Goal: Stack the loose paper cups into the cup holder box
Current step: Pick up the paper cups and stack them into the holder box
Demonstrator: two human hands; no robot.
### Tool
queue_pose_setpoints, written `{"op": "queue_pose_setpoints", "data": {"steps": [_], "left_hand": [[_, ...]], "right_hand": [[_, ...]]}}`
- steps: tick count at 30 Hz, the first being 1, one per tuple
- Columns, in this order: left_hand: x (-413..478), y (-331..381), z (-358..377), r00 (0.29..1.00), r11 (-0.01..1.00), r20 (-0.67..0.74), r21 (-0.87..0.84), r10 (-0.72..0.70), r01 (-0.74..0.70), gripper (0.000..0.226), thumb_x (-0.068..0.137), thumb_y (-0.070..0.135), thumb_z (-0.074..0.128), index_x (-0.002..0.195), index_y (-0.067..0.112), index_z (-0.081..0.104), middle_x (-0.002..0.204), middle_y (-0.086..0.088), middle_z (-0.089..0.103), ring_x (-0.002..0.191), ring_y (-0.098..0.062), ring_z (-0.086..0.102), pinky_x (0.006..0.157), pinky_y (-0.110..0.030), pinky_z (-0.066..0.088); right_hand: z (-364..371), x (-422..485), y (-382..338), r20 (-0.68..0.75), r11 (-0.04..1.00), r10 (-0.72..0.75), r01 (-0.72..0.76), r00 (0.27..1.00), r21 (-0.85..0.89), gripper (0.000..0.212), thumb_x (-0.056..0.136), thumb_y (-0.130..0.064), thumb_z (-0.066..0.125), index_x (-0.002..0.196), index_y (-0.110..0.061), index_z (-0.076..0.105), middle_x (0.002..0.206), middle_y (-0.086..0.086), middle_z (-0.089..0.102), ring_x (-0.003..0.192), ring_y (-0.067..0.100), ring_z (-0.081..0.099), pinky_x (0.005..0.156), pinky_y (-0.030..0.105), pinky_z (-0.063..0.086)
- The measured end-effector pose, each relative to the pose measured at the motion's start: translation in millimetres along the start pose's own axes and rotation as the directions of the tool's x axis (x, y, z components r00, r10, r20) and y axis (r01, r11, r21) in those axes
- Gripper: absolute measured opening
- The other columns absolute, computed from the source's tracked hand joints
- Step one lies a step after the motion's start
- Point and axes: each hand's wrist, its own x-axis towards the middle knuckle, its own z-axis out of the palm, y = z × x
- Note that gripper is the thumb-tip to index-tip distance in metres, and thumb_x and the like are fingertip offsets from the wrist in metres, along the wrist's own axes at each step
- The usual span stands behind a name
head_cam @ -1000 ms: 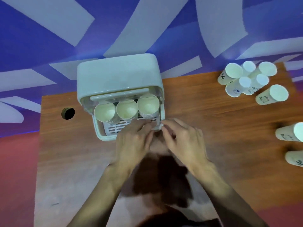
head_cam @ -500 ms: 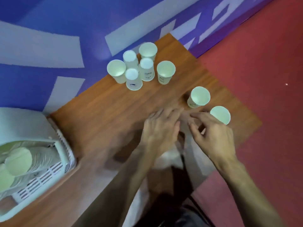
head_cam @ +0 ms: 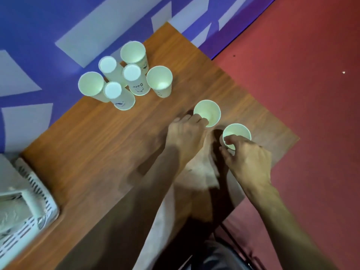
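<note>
floor: red, takes up the whole right side, runs out of shot

wall: blue-purple with pale shapes, behind the far edge

counter: wood grain, sits diagonal in view, near edge hidden under the person's arms

cup holder box: bottom left on the counter, chopped off by the frame edge and pretty blurry. You only get a white slotted wall and some pale stuff inside, honestly can't make out what's in there. It's well apart from both grips.

left grip: reaching out, fingertips up against the near side of the farther single cup. Thumb is hidden under the hand, so can't tell if it's actually closed round the cup or just touching.

right grip: clamped on the nearer single cup, one finger hooked over the rim and the thumb on the outside wall. The hand covers the cup's near side.

cluster of six cups: near the wall edge, bunched tight, apart from both grips. Three mouth up, three flipped bottom up. There's print on a couple, too small to read.

single cups: two, both upright with the mouth up, near the right corner of the counter and just beside each other, not touching.

cup count: eight loose on the counter, six plus two

grip count: two, one cup each
</note>
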Motion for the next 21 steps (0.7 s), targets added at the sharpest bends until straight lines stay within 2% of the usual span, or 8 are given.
{"op": "queue_pose_setpoints", "data": {"steps": [5,11,15,18,21], "left_hand": [[-4,-7,-12,0.999,0.999,-0.022,-0.015,-0.030,0.030,0.002,0.078,0.021,0.074,0.078,0.022,0.073,0.072,0.004,0.064,0.067,-0.022,0.062,0.057,-0.028,0.041],[-55,-29,-38,0.982,0.983,-0.054,-0.044,-0.179,0.177,0.005,0.084,0.026,0.068,0.083,0.022,0.072,0.081,0.004,0.067,0.077,-0.021,0.062,0.064,-0.033,0.045],[-103,-57,-68,0.942,0.947,-0.099,-0.045,-0.320,0.317,0.010,0.086,0.030,0.065,0.086,0.025,0.073,0.084,0.007,0.069,0.080,-0.019,0.063,0.059,-0.029,0.042],[-142,-77,-100,0.897,0.908,-0.139,-0.070,-0.419,0.413,0.019,0.089,0.034,0.055,0.090,0.027,0.073,0.086,0.009,0.068,0.084,-0.017,0.065,0.056,-0.027,0.042],[-185,-98,-133,0.836,0.861,-0.208,-0.093,-0.507,0.499,0.015,0.091,0.032,0.057,0.089,0.026,0.071,0.087,0.007,0.069,0.084,-0.021,0.066,0.060,-0.033,0.048]], "right_hand": [[-1,5,-5,-0.076,0.999,-0.024,0.021,0.997,-0.035,0.011,0.086,-0.031,0.074,0.096,-0.026,0.075,0.084,0.006,0.075,0.069,0.037,0.069,0.058,0.033,0.045],[-8,-4,-47,-0.069,0.986,-0.162,0.158,0.984,-0.055,0.009,0.086,-0.031,0.071,0.093,-0.027,0.074,0.083,0.000,0.074,0.069,0.032,0.069,0.054,0.030,0.044],[-7,-18,-95,-0.072,0.956,-0.295,0.294,0.953,-0.024,0.008,0.085,-0.031,0.073,0.092,-0.026,0.073,0.085,-0.001,0.074,0.069,0.030,0.070,0.053,0.030,0.048],[-8,-36,-147,-0.086,0.919,-0.393,0.395,0.915,0.006,0.010,0.079,-0.028,0.080,0.085,-0.027,0.072,0.079,-0.001,0.072,0.065,0.029,0.069,0.049,0.028,0.044],[-12,-60,-206,-0.093,0.862,-0.503,0.506,0.859,0.011,0.015,0.073,-0.028,0.083,0.081,-0.029,0.071,0.074,-0.003,0.070,0.059,0.026,0.067,0.046,0.025,0.039]]}}
